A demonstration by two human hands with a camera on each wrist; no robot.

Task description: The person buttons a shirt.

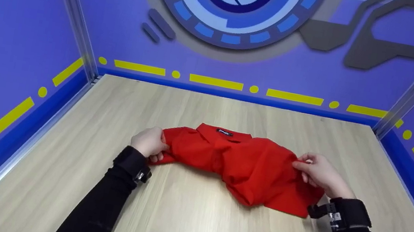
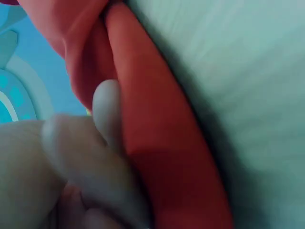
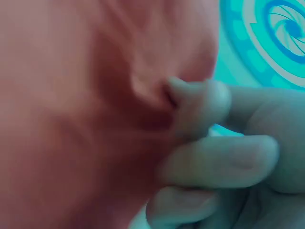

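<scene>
A red collared shirt (image 1: 241, 163) lies bunched across the middle of the table, its collar with a dark label (image 1: 224, 132) toward the back. At its left end my left hand (image 1: 149, 142) grips the fabric. In the left wrist view, the fingers (image 2: 90, 157) curl against a folded strip of the red cloth (image 2: 157, 129). My right hand (image 1: 318, 173) pinches the shirt at its right side, the cloth hanging down in front of it. Close up in the right wrist view, thumb and fingertips (image 3: 202, 107) hold a gathered bit of the fabric (image 3: 143, 62).
The light wood tabletop (image 1: 190, 221) runs under both arms. Blue walls with yellow markings (image 1: 216, 82) enclose it at the back and both sides, with metal posts (image 1: 78, 12) at the corners. Each wrist wears a black strap (image 1: 351, 213).
</scene>
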